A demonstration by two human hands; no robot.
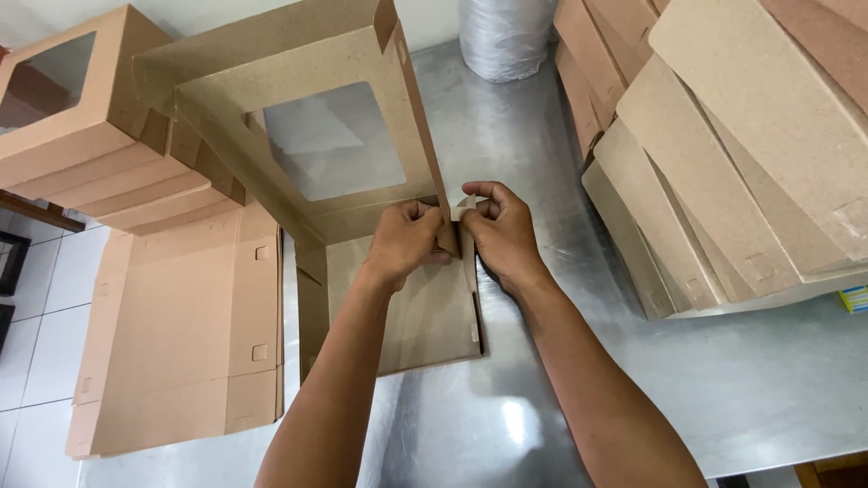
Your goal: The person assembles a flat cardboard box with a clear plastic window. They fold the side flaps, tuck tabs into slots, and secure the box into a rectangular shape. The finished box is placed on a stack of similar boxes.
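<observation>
Both hands pinch one corner of a half-folded kraft window box point(362, 181) at mid counter point(542, 389): left hand point(407, 242) grips the side flap, right hand point(500, 230) pinches the corner tab. Lid stands open, tilted far-left. Flat blank point(181, 343) lies left, finished boxes point(81, 126) far left, flat stack point(723, 172) right.

A half-folded brown cardboard box point(362, 181) with a clear window in its raised lid stands at the centre of the steel surface point(506, 416). Finished windowed boxes point(81, 136) are stacked at far left, with flat box blanks point(181, 334) lying below them. More flat blanks point(732, 154) lean in a fanned pile at right. A small yellow-and-blue package point(854, 298) peeks in at the right edge.
</observation>
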